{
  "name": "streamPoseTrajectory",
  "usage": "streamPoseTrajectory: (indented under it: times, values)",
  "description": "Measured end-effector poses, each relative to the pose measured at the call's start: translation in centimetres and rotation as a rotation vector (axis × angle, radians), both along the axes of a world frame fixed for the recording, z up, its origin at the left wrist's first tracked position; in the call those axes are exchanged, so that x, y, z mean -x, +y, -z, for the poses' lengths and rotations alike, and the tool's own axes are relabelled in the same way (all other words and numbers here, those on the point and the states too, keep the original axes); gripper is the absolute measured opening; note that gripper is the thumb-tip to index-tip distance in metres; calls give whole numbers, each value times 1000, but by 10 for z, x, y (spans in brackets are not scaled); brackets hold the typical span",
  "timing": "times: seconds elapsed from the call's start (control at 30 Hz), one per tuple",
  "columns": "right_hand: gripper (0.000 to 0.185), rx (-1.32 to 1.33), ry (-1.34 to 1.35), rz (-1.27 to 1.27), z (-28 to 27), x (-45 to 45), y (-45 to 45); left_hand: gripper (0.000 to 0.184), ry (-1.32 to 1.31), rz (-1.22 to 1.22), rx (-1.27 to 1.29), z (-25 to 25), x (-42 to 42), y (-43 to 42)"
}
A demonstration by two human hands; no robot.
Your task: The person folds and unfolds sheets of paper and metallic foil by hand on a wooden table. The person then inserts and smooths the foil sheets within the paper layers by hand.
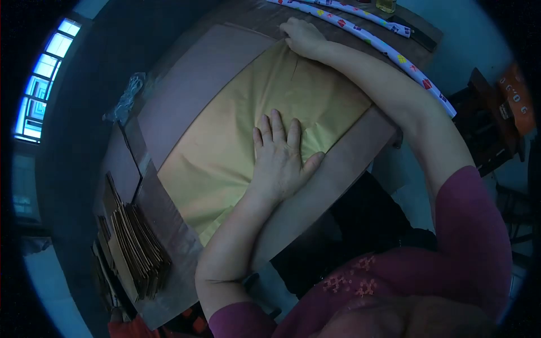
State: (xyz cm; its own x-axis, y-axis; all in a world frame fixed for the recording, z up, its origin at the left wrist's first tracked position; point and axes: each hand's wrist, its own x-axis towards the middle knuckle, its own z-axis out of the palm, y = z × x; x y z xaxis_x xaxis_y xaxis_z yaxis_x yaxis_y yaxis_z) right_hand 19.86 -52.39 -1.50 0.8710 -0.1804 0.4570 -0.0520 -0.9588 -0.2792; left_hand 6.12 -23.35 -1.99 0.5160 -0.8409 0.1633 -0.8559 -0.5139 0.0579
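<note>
A gold sheet of paper (211,141), creased in places, lies over a large brown board (189,81) on the table. My left hand (279,163) rests palm down on the middle of the sheet, fingers spread. At the sheet's far corner is my right hand (304,39), its fingers curled in around the edge; the fingertips are partly hidden. Wrinkles run down from that corner through the paper.
Two white rolls with a coloured pattern (366,38) lie along the far right side. A stack of folded cardboard (141,250) sits at the left, with crumpled clear plastic (128,98) beyond it. A wooden chair (487,121) stands at the right.
</note>
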Motion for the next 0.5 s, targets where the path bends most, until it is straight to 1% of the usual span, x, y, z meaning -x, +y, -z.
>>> streamPoseTrajectory:
  times: [0.03, 0.1, 0.13, 0.2, 0.23, 0.3, 0.33, 0.4, 0.43, 0.5]
  values:
    - [29, 0, 5, -1, 1, 3, 4, 81, 9, 6, -6, -3, 0, 0]
    - [30, 97, 97, -172, 0, 7, 12, 82, 19, 16, -15, -3, 1, 0]
    - [30, 95, 97, -169, 4, 6, 10, 82, 16, 12, -12, -2, 0, 0]
    - [29, -21, 184, -102, 11, 0, 10, 82, 8, 3, -8, -1, 0, 0]
    - [29, -20, 183, -107, 7, -1, 13, 82, 11, 2, -4, -1, 0, 0]
    - [32, 165, 260, 89, 2, -3, 17, 81, 16, -1, 0, -2, 0, 0]
    - [32, 165, 262, 89, 3, -3, 14, 81, 14, 1, -5, -3, 0, 0]
    - [33, 30, 140, 70, 4, -2, 7, 81, 13, 2, -4, -3, 0, 0]
    - [33, 34, 142, 68, 3, 4, 8, 81, 13, 1, -1, -2, 0, 0]
    - [34, 129, 73, -66, 5, 19, 9, 81, 19, 0, 1, -2, 0, 0]
